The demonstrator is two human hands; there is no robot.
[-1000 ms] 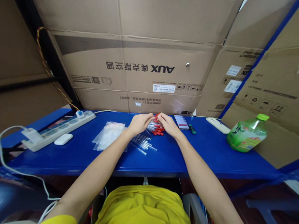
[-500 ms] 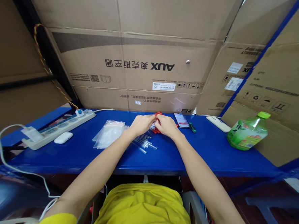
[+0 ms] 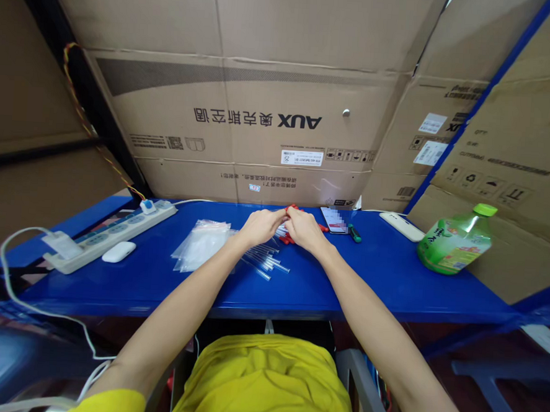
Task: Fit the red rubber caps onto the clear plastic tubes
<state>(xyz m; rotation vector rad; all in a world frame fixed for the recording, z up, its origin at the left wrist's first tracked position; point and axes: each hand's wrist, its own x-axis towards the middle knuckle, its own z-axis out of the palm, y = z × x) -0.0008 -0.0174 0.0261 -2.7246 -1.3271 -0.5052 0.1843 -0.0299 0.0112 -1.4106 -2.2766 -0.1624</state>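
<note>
Both hands (image 3: 283,226) barely shifted (fingertips meeting), pinching red caps (image 3: 291,208) above clear tubes (image 3: 265,261), blue table (image 3: 373,280).

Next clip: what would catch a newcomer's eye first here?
Both hands meet mid-table: the left hand and right hand pinch together over a bunch of clear tubes with red caps. A tilted green bottle stands out at the right on the blue table, below the big AUX cardboard box.

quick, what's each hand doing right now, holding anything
Left hand: fingers closed, pinching at the red-capped tubes, exact grip hidden.
Right hand: fingers closed on the same tubes, meeting the left fingertips.
</note>
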